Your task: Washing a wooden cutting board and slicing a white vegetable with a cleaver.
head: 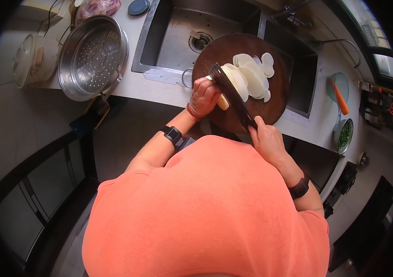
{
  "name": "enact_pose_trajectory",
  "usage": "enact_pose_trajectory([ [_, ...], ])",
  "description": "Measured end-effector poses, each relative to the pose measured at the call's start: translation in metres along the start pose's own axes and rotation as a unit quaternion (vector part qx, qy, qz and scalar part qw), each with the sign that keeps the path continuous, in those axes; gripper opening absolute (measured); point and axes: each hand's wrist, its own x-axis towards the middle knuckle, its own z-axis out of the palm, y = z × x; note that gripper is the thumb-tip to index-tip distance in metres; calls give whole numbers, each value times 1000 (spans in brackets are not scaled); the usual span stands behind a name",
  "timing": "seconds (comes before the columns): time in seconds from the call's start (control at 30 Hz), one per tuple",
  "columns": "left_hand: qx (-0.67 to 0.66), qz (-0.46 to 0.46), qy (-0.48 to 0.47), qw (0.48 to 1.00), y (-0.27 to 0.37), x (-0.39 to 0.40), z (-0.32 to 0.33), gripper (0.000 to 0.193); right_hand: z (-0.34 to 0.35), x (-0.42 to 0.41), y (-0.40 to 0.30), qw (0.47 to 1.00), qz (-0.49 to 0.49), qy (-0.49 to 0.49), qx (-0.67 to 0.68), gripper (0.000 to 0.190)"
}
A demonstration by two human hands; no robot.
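Note:
A round dark wooden chopping board [213, 52] lies across the front edge of the sink. On it, thin pale slices of a white root vegetable [257, 78] fan out to the right of a kitchen knife [232, 95]. My right hand [269, 140] is closed around the knife's handle, at the board's near edge. Left of the blade, my left hand [205, 97] holds the uncut piece of the vegetable [222, 103] with curled fingers, close to the knife. Most of that piece is hidden by the hand and the blade.
A steel steamer pot with a perforated insert [94, 59] stands left, near a lidded cream pot [31, 62]. The double sink [179, 34] lies behind the board. At right are a carrot [340, 98] on a pale green strainer [338, 81] and a bowl of chopped greens [344, 136].

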Motion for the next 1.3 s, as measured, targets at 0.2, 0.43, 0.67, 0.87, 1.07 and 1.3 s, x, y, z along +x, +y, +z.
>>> enact_pose_trajectory([
  [0.2, 5, -3, -5, 1000, -2, -3, 1, 29, 6, 7, -3, 1000, 19, -20, -1, 17],
  [0.43, 8, -16, -4, 1000, -3, -5, 1, 28, 9, 9, -8, 999, 30, -22, -14, 18],
  [0.67, 22, 2, -17, 1000, 0, -1, 2, 30, 41, 56, -5, 1000, 2, 8, -29, 18],
  [0.87, -10, -3, -17, 1000, 1, 0, -2, 28, 60, 63, 13, 999, 5, 34, -18, 20],
  [1.07, -4, 22, -13, 1000, -2, -3, -7, 27, 54, 63, 5, 1000, 12, 9, -26, 19],
  [1.3, 1, 23, -6, 1000, -3, -5, -5, 28, 46, 29, 21, 998, 46, -36, -39, 18],
])
